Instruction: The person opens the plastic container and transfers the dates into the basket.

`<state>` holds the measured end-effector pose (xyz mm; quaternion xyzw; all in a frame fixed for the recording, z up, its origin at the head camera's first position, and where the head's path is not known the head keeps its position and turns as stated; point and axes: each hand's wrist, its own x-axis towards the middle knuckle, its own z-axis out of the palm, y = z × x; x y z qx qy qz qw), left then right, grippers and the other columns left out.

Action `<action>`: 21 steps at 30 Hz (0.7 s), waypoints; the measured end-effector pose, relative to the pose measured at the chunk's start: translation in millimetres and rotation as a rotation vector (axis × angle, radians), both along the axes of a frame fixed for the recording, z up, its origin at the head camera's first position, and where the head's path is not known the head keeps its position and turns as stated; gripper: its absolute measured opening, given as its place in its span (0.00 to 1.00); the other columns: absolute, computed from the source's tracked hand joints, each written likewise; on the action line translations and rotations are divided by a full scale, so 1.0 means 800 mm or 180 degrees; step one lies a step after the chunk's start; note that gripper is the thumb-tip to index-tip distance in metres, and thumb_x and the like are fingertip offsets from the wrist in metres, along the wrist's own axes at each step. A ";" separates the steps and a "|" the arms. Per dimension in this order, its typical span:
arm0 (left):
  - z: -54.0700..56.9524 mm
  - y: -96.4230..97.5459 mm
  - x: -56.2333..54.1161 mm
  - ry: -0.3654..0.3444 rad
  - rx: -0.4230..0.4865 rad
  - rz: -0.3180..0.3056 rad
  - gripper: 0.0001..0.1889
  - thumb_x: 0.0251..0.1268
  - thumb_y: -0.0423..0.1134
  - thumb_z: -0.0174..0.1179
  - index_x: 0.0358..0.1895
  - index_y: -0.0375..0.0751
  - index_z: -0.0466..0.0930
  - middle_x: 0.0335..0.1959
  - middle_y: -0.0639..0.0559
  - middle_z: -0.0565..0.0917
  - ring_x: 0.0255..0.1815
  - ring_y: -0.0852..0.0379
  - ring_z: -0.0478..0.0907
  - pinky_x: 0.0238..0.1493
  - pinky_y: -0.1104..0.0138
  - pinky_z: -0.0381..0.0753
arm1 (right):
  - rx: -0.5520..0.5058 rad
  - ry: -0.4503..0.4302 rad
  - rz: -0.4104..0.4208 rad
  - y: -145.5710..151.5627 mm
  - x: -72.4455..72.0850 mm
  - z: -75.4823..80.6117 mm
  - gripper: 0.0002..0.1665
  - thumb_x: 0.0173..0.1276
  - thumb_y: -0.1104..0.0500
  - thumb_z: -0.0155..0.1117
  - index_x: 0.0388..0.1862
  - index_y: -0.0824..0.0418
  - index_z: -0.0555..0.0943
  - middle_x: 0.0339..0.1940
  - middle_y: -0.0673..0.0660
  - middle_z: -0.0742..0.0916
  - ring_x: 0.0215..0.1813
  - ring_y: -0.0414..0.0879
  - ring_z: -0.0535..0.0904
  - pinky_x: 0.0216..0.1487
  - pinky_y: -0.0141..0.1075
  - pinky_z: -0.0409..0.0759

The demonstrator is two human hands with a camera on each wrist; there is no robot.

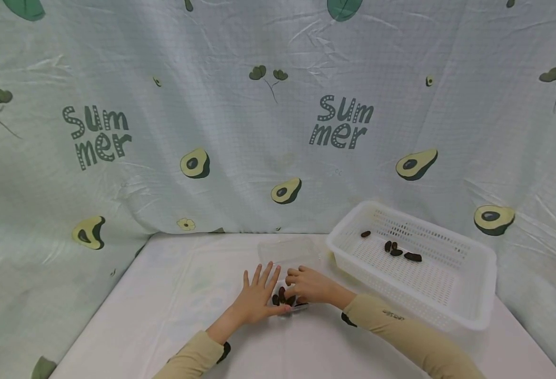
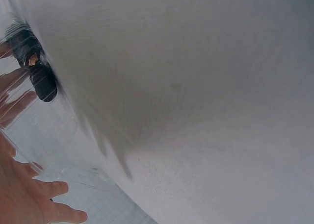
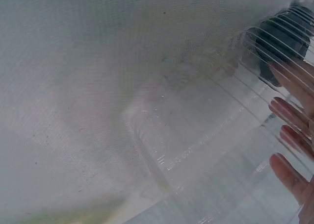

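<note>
Left of a small clear plastic box (image 1: 299, 308), my left hand (image 1: 255, 301) lies with its fingers spread and straight, its thumb touching the near edge. Several dark brown oval pieces, looking like dates (image 1: 281, 295), lie inside. My right hand (image 1: 311, 285) reaches over the box from the right with bent fingers, the thumb and index tips down among the pieces; whether they pinch one is hidden. Through the box's ribbed wall, the right wrist view shows right-hand fingers (image 3: 294, 118) beside a dark piece (image 3: 282, 40). Dark pieces (image 2: 44, 82) also show in the left wrist view.
A clear plastic lid or tray (image 1: 289, 251) lies on the white table (image 1: 197, 284) just beyond the hands. At the right stands a white perforated basket (image 1: 448, 310), with several dark pieces (image 1: 396, 252) scattered in it. A patterned cloth (image 1: 240, 173) hangs behind the table.
</note>
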<state>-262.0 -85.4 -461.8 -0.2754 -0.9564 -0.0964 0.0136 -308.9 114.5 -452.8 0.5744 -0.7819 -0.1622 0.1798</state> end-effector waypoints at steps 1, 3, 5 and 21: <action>0.000 0.000 0.000 -0.0014 0.0001 -0.0002 0.50 0.52 0.75 0.36 0.71 0.45 0.37 0.72 0.40 0.43 0.70 0.33 0.41 0.58 0.34 0.44 | -0.0019 -0.0011 -0.0004 0.000 -0.001 -0.001 0.11 0.50 0.45 0.67 0.34 0.37 0.80 0.34 0.41 0.80 0.38 0.37 0.68 0.33 0.28 0.65; 0.000 0.000 0.000 -0.0035 0.0001 -0.0002 0.51 0.51 0.75 0.36 0.71 0.45 0.37 0.72 0.40 0.43 0.70 0.33 0.41 0.59 0.34 0.44 | -0.0061 -0.0013 -0.0004 0.001 -0.002 -0.003 0.10 0.49 0.45 0.67 0.33 0.38 0.80 0.33 0.41 0.79 0.37 0.37 0.67 0.32 0.28 0.64; 0.000 0.001 0.000 -0.0058 -0.0009 0.0004 0.51 0.51 0.76 0.35 0.71 0.45 0.37 0.72 0.40 0.42 0.70 0.33 0.40 0.59 0.35 0.43 | -0.0083 -0.0004 -0.0009 0.003 -0.003 -0.006 0.10 0.49 0.45 0.67 0.32 0.39 0.80 0.32 0.41 0.80 0.36 0.37 0.67 0.32 0.28 0.64; 0.001 0.001 0.002 -0.0061 -0.0025 0.0046 0.51 0.51 0.75 0.38 0.71 0.46 0.37 0.72 0.40 0.43 0.70 0.34 0.41 0.59 0.35 0.43 | 0.0006 0.0106 -0.0090 0.007 -0.001 -0.002 0.08 0.52 0.45 0.65 0.32 0.40 0.79 0.32 0.41 0.80 0.35 0.37 0.67 0.32 0.28 0.63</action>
